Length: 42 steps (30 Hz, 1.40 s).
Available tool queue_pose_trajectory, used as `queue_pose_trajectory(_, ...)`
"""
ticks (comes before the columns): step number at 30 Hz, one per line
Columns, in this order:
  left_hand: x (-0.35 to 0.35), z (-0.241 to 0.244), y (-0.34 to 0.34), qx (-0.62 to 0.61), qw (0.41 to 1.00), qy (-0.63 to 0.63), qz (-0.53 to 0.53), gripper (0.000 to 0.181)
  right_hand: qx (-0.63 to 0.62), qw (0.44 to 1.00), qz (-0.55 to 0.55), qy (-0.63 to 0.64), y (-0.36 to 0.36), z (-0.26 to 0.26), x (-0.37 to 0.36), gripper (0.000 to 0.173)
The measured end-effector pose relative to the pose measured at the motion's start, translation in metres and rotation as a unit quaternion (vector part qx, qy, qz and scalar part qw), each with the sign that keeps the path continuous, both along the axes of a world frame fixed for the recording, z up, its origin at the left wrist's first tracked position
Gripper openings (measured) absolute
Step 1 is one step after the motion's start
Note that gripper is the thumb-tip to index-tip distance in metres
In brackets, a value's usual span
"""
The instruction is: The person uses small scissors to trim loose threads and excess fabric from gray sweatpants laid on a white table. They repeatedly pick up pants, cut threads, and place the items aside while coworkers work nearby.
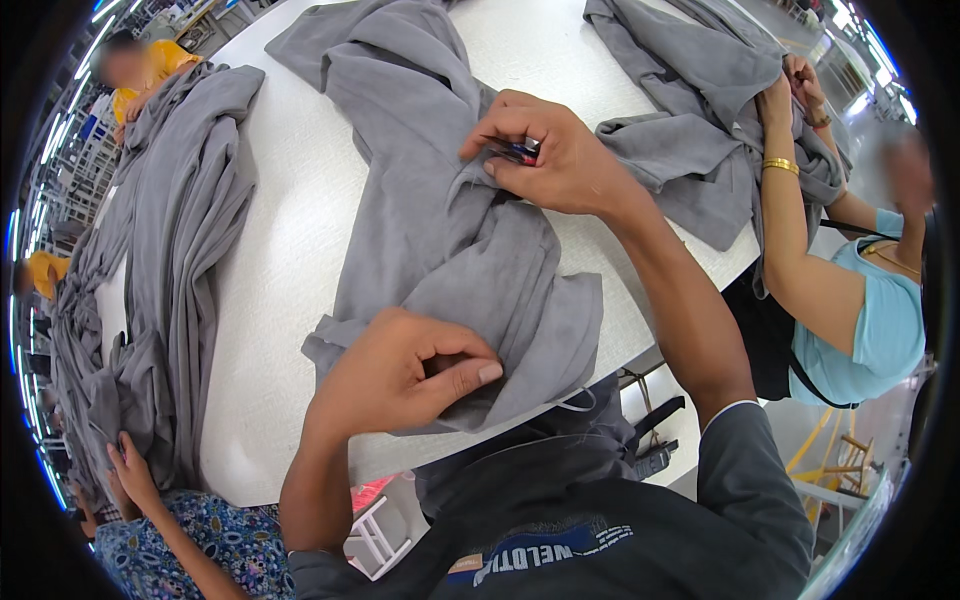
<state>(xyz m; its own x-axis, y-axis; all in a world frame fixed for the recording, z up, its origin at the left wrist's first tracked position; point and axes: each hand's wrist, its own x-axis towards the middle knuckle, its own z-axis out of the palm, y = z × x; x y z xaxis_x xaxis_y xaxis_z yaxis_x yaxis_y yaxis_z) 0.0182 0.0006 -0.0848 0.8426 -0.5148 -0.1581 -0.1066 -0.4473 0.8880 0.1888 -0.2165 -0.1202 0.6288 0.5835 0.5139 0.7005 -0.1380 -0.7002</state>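
Note:
A grey cloth garment point(420, 187) lies rumpled over the white table before me. My left hand point(412, 367) pinches its near part between thumb and fingers. Higher up, my right hand point(540, 154) holds a small pair of thread snips point(514, 152), their dark blades pointing left, just above the fabric. Part of the snips is hidden in the palm. A thin loose thread seems to lie on the cloth close to the blades.
Long grey fabric point(180, 225) is heaped on the table's left side, where co-workers' hands point(133, 469) touch it. At right, a co-worker in a light blue top point(862, 322) handles more grey cloth point(697, 142). The white table's edge point(465, 442) runs close before my body.

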Motion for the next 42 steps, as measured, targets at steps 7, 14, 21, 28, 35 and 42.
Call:
queue_pose_trajectory(7,0.047,0.039,-0.026,0.118,0.915,-0.347,0.166,0.014,-0.027,0.99,-0.119,0.074,-0.003,0.003,-0.006,0.025)
queue_pose_trajectory(14,0.092,0.004,-0.048,0.297,0.858,-0.33,0.259,0.019,-0.01,0.989,-0.141,-0.038,-0.014,0.006,-0.001,0.027)
queue_pose_trajectory(21,0.097,-0.008,-0.039,0.116,0.913,-0.253,0.299,0.006,-0.057,0.987,-0.113,-0.1,-0.024,0.011,-0.003,0.026)
queue_pose_trajectory(28,0.101,-0.015,-0.033,0.053,0.915,-0.238,0.321,0.008,-0.089,0.984,-0.133,-0.082,-0.022,0.013,-0.008,0.02)
queue_pose_trajectory(35,0.102,-0.02,-0.035,0.055,0.909,-0.28,0.305,0.008,-0.098,0.985,-0.13,-0.062,-0.021,0.015,-0.013,0.019)
queue_pose_trajectory(42,0.103,-0.023,-0.036,0.046,0.901,-0.308,0.302,0.006,-0.086,0.985,-0.128,-0.078,-0.017,0.01,-0.014,0.019)
